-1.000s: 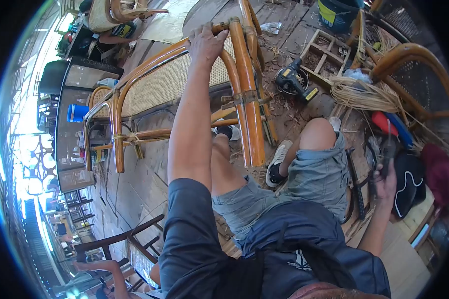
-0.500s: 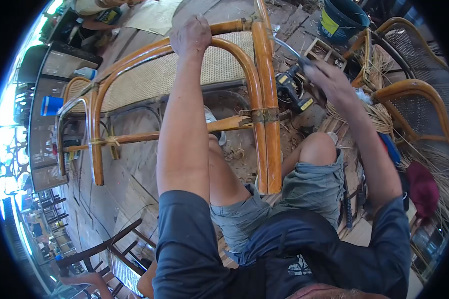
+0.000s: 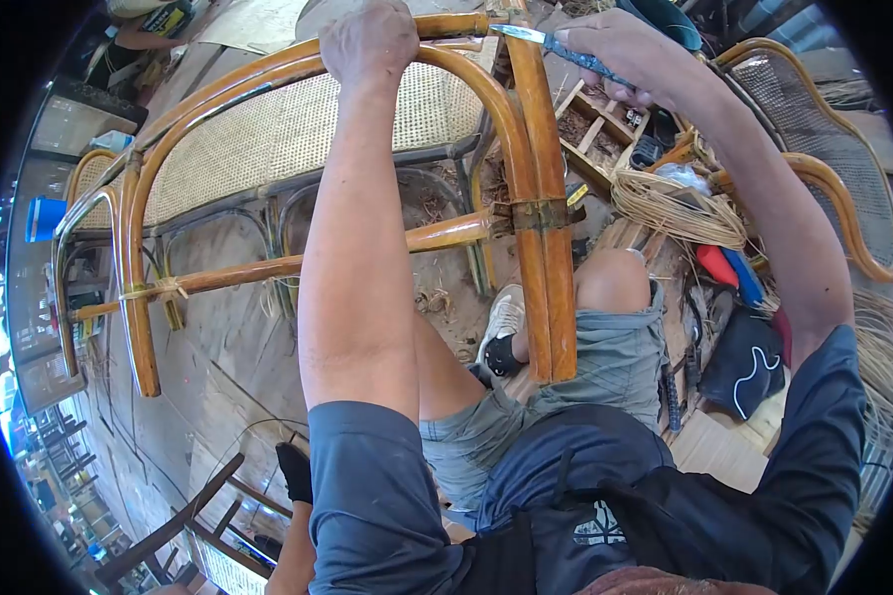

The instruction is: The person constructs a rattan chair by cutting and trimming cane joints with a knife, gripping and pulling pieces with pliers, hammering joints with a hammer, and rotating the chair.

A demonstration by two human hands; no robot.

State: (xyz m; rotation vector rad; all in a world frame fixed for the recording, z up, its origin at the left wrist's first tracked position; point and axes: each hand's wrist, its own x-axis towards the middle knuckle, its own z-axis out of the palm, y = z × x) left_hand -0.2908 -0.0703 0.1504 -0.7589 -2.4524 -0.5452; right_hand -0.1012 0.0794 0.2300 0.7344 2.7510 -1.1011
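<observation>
A glossy rattan seat frame with a woven cane panel stands tilted in front of my legs. My left hand is wrapped round its upper curved rail. In my right hand is a knife with a dark, speckled handle, its blade pointing left. The blade tip overlaps the joint where the top rail meets the double post. Lower down, a dark binding wraps the post beside the crossbar.
A coil of rattan strips lies right of the frame, below a wooden compartment box. A cane-backed chair stands at far right. Another person's leg shows at lower left, by a dark chair frame.
My right hand has moved up and brought the knife blade left to the top of the post. My left hand keeps its hold on the rail. The view has shifted slightly.
</observation>
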